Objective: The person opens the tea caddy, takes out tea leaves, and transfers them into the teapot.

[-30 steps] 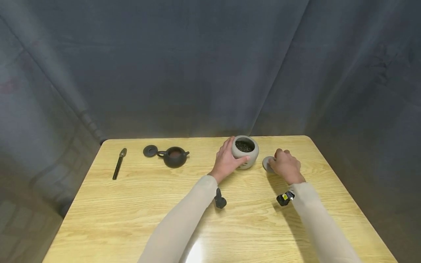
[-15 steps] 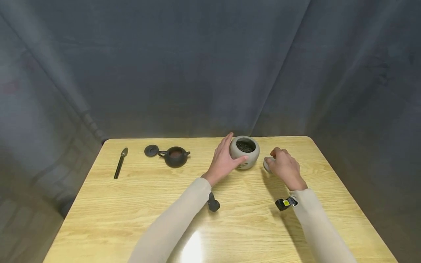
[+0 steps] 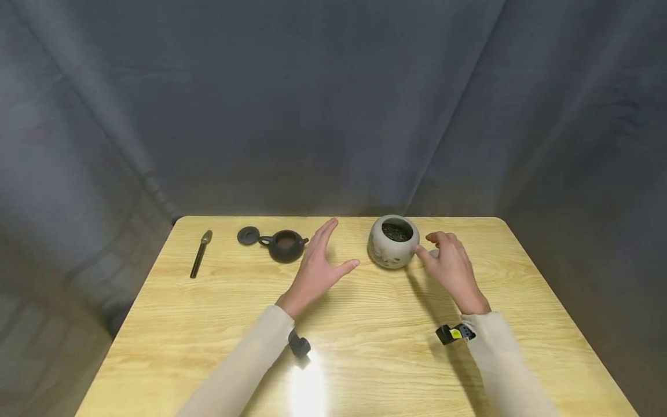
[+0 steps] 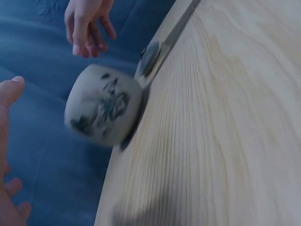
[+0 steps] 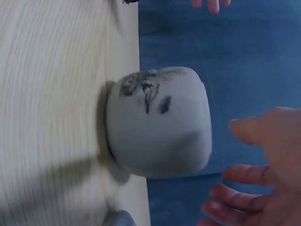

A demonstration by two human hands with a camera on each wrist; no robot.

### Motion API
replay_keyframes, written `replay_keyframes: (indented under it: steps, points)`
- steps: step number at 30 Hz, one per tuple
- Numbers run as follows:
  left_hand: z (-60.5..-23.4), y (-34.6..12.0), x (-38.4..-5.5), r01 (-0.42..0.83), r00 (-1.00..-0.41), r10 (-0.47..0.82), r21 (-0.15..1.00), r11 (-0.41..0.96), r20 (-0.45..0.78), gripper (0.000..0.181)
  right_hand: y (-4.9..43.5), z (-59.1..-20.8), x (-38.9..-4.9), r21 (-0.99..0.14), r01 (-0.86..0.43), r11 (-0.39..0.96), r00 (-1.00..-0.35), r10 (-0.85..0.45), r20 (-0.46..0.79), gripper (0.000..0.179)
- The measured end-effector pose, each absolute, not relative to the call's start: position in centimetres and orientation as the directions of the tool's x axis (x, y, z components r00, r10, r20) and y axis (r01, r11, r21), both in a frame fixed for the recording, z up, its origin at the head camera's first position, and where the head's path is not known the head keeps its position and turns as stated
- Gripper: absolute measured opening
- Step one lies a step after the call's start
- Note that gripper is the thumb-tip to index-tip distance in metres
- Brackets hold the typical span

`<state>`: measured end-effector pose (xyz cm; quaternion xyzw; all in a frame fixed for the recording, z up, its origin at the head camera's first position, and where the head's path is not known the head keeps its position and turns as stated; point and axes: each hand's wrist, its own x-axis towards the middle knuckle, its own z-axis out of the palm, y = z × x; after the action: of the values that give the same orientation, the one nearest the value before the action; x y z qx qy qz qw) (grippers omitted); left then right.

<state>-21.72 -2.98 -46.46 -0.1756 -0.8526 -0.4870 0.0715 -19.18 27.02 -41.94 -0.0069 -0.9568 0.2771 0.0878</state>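
Observation:
A pale grey ceramic jar [image 3: 383, 248] with a painted plant motif stands lidless on the table, dark tea leaves [image 3: 396, 232] showing inside it. My left hand [image 3: 315, 272] is in the air to the left of the jar, thumb and fingers spread, holding nothing. To the jar's right hovers my right hand [image 3: 450, 272], fingers loose and apart, its thumb overlapping the jar's edge in the head view. Beneath that hand the jar's lid [image 4: 149, 59] lies on the table, mostly hidden from the head camera. The right wrist view shows the right fingers [image 5: 240, 200] apart from the jar.
A small dark teapot [image 3: 285, 251] without its lid stands left of the left hand. Its round dark lid [image 3: 248, 235] lies beside the handle. Farther left is a spoon-like tool with a black handle [image 3: 198, 260]. A dark curtain [image 3: 312, 116] hangs behind the wooden table [image 3: 375, 347].
My left hand has let go of the jar and moved left. My right hand has released the lid onto the table and lifted, its fingers loosening.

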Motion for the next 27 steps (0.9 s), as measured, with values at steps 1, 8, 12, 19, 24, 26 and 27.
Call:
replay_keyframes:
  steps: [1, 8, 12, 19, 24, 26, 27]
  points:
    - [-46.5, -3.6, -21.5, 0.369, -0.929, 0.220, 0.804, 0.467, 0.298, 0.100, 26.8, -42.2, -19.2, -0.550, -0.041, 0.834, -0.982, 0.067, 0.175, 0.057]
    - [-46.2, -8.0, -20.2, 0.371, -0.929, 0.191, 0.794, 0.482, 0.318, 0.101, 24.8, -44.5, -20.1, -0.657, -0.050, 0.753, -0.967, 0.128, 0.221, 0.078]
    - [-46.2, -10.8, -19.4, 0.371, -0.927, 0.154, 0.772, 0.517, 0.342, 0.102, 23.5, -45.5, -21.0, -0.696, -0.071, 0.715, -0.955, 0.152, 0.254, 0.082]
    - [-47.2, -16.5, -17.9, 0.284, -0.945, 0.026, 0.776, 0.563, 0.327, 0.103, 22.2, -46.8, -22.5, -0.739, -0.059, 0.672, -0.940, 0.212, 0.268, 0.094]
    - [-47.4, -20.4, -17.5, 0.221, -0.947, -0.058, 0.775, 0.592, 0.315, 0.101, 21.5, -47.3, -22.9, -0.753, -0.024, 0.658, -0.931, 0.260, 0.256, 0.098]
    - [-47.4, -21.9, -17.4, 0.199, -0.948, -0.083, 0.773, 0.603, 0.309, 0.099, 21.3, -47.5, -22.9, -0.754, -0.014, 0.656, -0.927, 0.274, 0.256, 0.098]
    - [-47.3, -22.5, -17.3, 0.188, -0.948, -0.092, 0.771, 0.609, 0.304, 0.099, 21.3, -47.5, -22.9, -0.757, -0.010, 0.654, -0.926, 0.281, 0.254, 0.098]
